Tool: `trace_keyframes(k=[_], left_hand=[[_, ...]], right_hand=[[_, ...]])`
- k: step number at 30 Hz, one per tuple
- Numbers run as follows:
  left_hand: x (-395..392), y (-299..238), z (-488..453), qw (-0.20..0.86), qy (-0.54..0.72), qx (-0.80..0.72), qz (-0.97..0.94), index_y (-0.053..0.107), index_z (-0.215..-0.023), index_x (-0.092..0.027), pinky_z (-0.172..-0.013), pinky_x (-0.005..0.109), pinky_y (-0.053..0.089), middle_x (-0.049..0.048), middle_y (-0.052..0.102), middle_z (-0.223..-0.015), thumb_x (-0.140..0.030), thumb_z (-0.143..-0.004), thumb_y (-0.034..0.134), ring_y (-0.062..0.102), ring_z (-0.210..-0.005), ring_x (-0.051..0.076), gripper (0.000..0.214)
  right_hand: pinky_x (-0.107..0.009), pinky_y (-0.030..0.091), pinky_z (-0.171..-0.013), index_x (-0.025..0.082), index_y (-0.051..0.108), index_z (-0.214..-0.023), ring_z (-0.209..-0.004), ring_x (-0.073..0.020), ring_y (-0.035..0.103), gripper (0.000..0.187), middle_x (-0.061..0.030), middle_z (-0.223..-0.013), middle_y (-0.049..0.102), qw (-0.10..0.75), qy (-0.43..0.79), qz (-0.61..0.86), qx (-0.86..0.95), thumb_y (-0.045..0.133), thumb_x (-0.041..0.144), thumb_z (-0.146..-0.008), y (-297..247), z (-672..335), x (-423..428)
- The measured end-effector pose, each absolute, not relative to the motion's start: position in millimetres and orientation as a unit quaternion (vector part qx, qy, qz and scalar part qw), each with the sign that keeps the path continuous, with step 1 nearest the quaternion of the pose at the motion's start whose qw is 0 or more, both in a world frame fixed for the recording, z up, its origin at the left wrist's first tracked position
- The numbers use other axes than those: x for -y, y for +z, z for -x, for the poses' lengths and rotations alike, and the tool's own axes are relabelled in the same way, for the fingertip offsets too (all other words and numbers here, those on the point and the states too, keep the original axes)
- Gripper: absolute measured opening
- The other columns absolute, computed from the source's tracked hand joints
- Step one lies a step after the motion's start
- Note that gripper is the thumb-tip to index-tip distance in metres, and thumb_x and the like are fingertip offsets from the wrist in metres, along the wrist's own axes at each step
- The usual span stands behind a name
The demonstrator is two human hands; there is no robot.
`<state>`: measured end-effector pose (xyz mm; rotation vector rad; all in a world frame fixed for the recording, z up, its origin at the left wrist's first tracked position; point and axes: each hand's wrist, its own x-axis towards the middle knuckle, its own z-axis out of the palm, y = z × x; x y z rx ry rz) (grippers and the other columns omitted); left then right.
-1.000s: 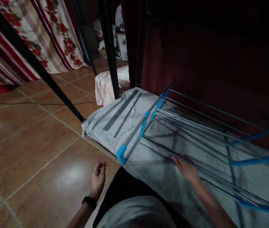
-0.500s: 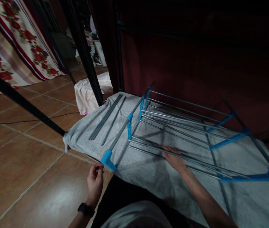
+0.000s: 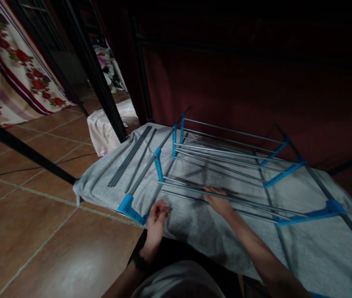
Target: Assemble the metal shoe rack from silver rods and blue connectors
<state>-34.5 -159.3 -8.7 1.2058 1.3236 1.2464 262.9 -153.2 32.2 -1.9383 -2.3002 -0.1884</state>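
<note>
A rack of thin metal rods (image 3: 225, 155) with blue plastic connectors lies flat on a grey cloth (image 3: 200, 225) spread over the floor. My right hand (image 3: 217, 201) rests on the nearest rods, fingers stretched out flat. My left hand (image 3: 157, 217) hovers just right of the near blue corner connector (image 3: 128, 207), its fingers curled in a pinch on something small I cannot make out. A dark band sits on that wrist. Several loose grey rods (image 3: 130, 157) lie side by side on the cloth's left part.
Brown floor tiles (image 3: 39, 231) spread to the left. Black slanted poles (image 3: 98, 82) rise from the cloth's left edge. A pale folded fabric (image 3: 101, 128) lies behind them, and floral fabric (image 3: 11, 70) hangs at far left. A dark red wall (image 3: 256, 82) backs the rack.
My left hand has moved right and forward, from over the tiles to the cloth by the blue corner connector. The view has swung right. My right hand has stayed on the rods.
</note>
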Motion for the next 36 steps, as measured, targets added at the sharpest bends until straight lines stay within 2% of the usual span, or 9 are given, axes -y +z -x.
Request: trace_keyframes(k=[5, 8, 10, 15, 19, 23, 29, 36], left_hand=[[85, -15, 6, 0.371, 0.585, -0.594, -0.41, 0.055, -0.138, -0.023, -0.111, 0.043, 0.05, 0.014, 0.06, -0.141, -0.023, -0.086, 0.065, 0.061, -0.129, 0.025, 0.054], [57, -14, -1, 0.371, 0.595, -0.58, -0.414, 0.054, -0.142, -0.021, -0.118, 0.046, 0.045, 0.0159, 0.061, -0.143, -0.021, -0.088, 0.064, 0.057, -0.137, 0.028, 0.056], [45, -11, -4, 0.375, 0.593, -0.56, -0.442, 0.057, -0.141, -0.02, -0.12, 0.046, 0.043, 0.0144, 0.066, -0.137, -0.023, -0.09, 0.063, 0.059, -0.135, 0.027, 0.051], [36, -10, -7, 0.354, 0.577, -0.556, -0.482, 0.07, -0.125, -0.017, -0.115, 0.045, 0.046, 0.0133, 0.075, -0.117, -0.028, -0.095, 0.058, 0.066, -0.123, 0.028, 0.034], [34, -17, -4, 0.33, 0.559, -0.587, -0.483, 0.074, -0.118, -0.016, -0.106, 0.044, 0.052, 0.0141, 0.077, -0.111, -0.032, -0.097, 0.056, 0.07, -0.114, 0.029, 0.032], [32, -21, 0, 0.292, 0.535, -0.621, -0.493, 0.074, -0.118, -0.016, -0.101, 0.045, 0.054, 0.0144, 0.078, -0.108, -0.033, -0.097, 0.057, 0.072, -0.106, 0.029, 0.032], [35, -18, 4, 0.264, 0.513, -0.622, -0.53, 0.073, -0.12, -0.015, -0.097, 0.044, 0.054, 0.0163, 0.078, -0.109, -0.037, -0.099, 0.054, 0.072, -0.105, 0.031, 0.036], [37, -14, 4, 0.264, 0.53, -0.608, -0.529, 0.072, -0.121, -0.015, -0.101, 0.044, 0.052, 0.018, 0.077, -0.111, -0.037, -0.098, 0.058, 0.072, -0.109, 0.031, 0.035]], right_hand=[[-0.034, 0.051, -0.101, 0.023, 0.067, -0.132, -0.116, -0.0204, 0.07, 0.034, -0.007, -0.131, 0.074, 0.051, -0.046, 0.64, 0.766, 0.044, 0.021, -0.107, 37, -262, 153], [-0.035, 0.051, -0.102, 0.023, 0.067, -0.132, -0.117, -0.021, 0.07, 0.034, -0.0068, -0.132, 0.074, 0.054, -0.049, 0.644, 0.761, 0.044, 0.021, -0.107, 37, -260, 153], [-0.036, 0.052, -0.102, 0.023, 0.067, -0.132, -0.115, -0.0213, 0.071, 0.034, -0.0069, -0.131, 0.074, 0.055, -0.055, 0.647, 0.759, 0.044, 0.022, -0.107, 37, -259, 153], [-0.035, 0.052, -0.102, 0.023, 0.068, -0.132, -0.117, -0.0207, 0.071, 0.035, -0.0081, -0.131, 0.074, 0.057, -0.055, 0.642, 0.762, 0.044, 0.022, -0.107, 35, -259, 154], [-0.035, 0.053, -0.101, 0.024, 0.067, -0.135, -0.121, -0.0211, 0.069, 0.037, -0.007, -0.136, 0.072, 0.059, -0.039, 0.649, 0.757, 0.043, 0.022, -0.107, 34, -261, 154], [-0.035, 0.054, -0.101, 0.023, 0.066, -0.136, -0.12, -0.0202, 0.07, 0.037, -0.0074, -0.136, 0.072, 0.066, -0.027, 0.651, 0.756, 0.042, 0.024, -0.108, 32, -263, 154], [-0.034, 0.054, -0.1, 0.023, 0.067, -0.135, -0.119, -0.02, 0.07, 0.037, -0.0095, -0.135, 0.072, 0.063, -0.034, 0.642, 0.764, 0.043, 0.022, -0.107, 34, -264, 154], [-0.036, 0.055, -0.101, 0.021, 0.066, -0.136, -0.122, -0.0208, 0.069, 0.039, -0.0097, -0.138, 0.071, 0.044, -0.034, 0.637, 0.769, 0.041, 0.02, -0.107, 37, -262, 154]])
